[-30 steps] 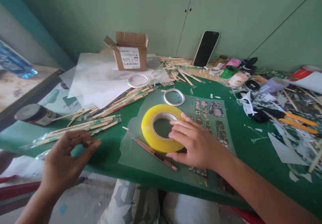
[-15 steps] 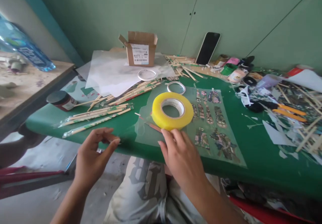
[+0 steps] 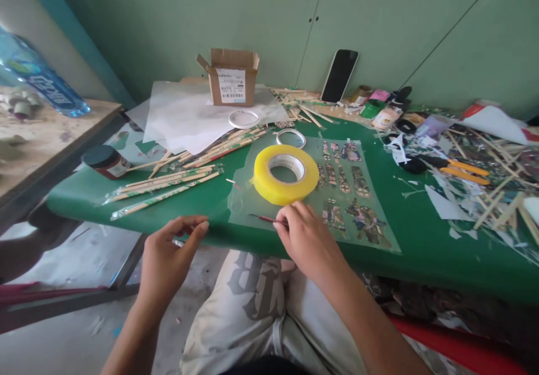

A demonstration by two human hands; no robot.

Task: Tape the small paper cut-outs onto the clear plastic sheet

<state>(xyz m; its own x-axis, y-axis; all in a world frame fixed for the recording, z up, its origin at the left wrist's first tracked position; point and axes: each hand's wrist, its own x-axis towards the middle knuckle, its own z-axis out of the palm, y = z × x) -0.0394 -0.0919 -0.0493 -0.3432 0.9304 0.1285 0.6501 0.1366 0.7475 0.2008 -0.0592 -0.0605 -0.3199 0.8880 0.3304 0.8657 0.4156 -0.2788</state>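
Right hand (image 3: pixel 306 233) pinches thin red tool (image 3: pixel 265 218) over clear sheet (image 3: pixel 239 209), near yellow tape roll (image 3: pixel 265 181). Left hand (image 3: pixel 170 251): fingertips together, contents unclear. Patterned pieces (image 3: pixel 361 182) already in rows, tool not yet on them (remaining work: can't tell).

Green wall (image 3: pixel 244 10) — littered grey floor (image 3: pixel 67 335)

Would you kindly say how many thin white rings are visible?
2: one ring in front of the cardboard box, another ring behind the yellow tape roll; more may be hidden.
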